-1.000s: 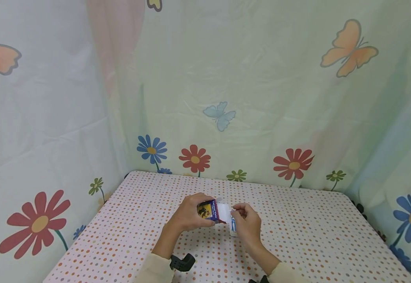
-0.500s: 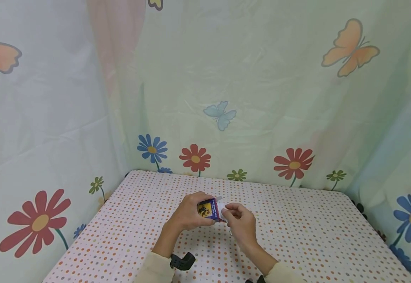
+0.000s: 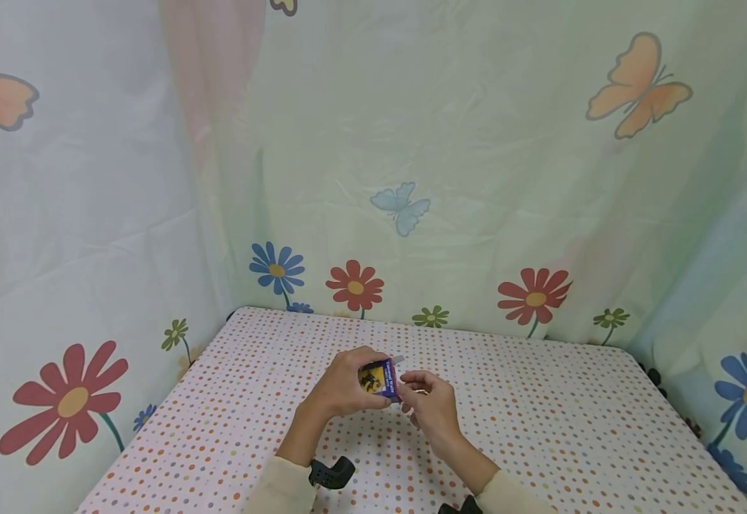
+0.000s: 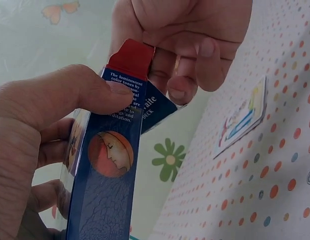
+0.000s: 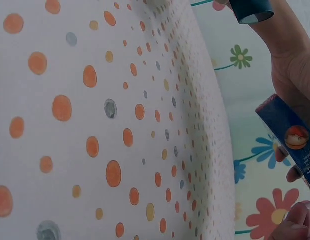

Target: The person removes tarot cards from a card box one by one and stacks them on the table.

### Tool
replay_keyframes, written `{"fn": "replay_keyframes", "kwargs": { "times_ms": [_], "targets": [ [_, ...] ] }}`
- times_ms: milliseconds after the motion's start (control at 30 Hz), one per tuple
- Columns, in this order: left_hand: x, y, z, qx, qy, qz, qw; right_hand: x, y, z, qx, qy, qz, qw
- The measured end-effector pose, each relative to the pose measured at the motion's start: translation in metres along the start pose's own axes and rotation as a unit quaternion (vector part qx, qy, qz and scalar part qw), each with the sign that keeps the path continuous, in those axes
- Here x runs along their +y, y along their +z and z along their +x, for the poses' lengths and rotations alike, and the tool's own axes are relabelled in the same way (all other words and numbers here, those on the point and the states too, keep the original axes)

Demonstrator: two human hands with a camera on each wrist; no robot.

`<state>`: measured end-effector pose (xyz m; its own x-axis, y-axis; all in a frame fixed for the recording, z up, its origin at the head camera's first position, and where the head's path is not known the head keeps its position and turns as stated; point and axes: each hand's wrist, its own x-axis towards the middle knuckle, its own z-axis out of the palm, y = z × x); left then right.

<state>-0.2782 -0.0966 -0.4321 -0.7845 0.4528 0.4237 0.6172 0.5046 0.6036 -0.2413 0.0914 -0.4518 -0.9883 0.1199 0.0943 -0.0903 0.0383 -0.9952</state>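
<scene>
A small dark-blue tarot card box (image 3: 378,380) is gripped by my left hand (image 3: 343,383), its thumb across one narrow side. In the left wrist view the box (image 4: 107,170) stands upright with a red side flap (image 4: 132,55) sticking up at its end. My right hand (image 3: 433,407) is at that end, with thumb and fingers pinching the blue lid (image 4: 157,109). In the right wrist view the box (image 5: 290,137) shows at the right edge. A picture card (image 4: 243,117), or a pack of them, lies on the table, hidden from the head view.
The table (image 3: 232,428) has a dotted white cover. Printed curtains (image 3: 463,178) stand behind it and on both sides. A black strap (image 3: 331,474) is on my left wrist, another (image 3: 460,507) on my right.
My right hand has moved left to the end of the box. The white lid that stuck out is now bent in and mostly hidden. My left hand has stayed nearly still.
</scene>
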Motion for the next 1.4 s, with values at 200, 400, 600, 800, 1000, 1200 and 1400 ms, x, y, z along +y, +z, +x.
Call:
{"fn": "replay_keyframes", "kwargs": {
  "times_ms": [200, 400, 600, 800, 1000, 1200, 1400],
  "targets": [
    [-0.001, 0.001, 0.000, -0.003, 0.002, -0.002, 1.0000, 0.001, 0.001, 0.001, -0.002, 0.018, -0.009, 0.9998],
    [-0.001, 0.001, 0.000, -0.004, -0.002, 0.004, 1.0000, 0.004, 0.000, 0.000, 0.004, 0.023, -0.035, 0.9991],
    [-0.001, 0.001, 0.001, -0.005, -0.005, 0.011, 0.9999, 0.006, -0.002, 0.001, 0.000, 0.016, -0.028, 0.9995],
    [-0.001, 0.001, 0.001, -0.003, -0.008, 0.012, 0.9999, 0.008, -0.005, 0.002, 0.000, 0.023, 0.001, 0.9997],
    [-0.001, 0.002, 0.001, -0.001, -0.001, 0.013, 0.9999, 0.006, -0.008, -0.002, -0.002, 0.029, 0.020, 0.9994],
    [0.001, 0.001, 0.000, 0.003, 0.000, 0.008, 1.0000, 0.005, -0.012, -0.003, 0.005, 0.038, 0.020, 0.9991],
    [0.000, 0.000, 0.001, 0.004, 0.003, 0.011, 0.9999, 0.008, -0.017, 0.000, 0.017, 0.039, 0.012, 0.9990]
  ]
}}
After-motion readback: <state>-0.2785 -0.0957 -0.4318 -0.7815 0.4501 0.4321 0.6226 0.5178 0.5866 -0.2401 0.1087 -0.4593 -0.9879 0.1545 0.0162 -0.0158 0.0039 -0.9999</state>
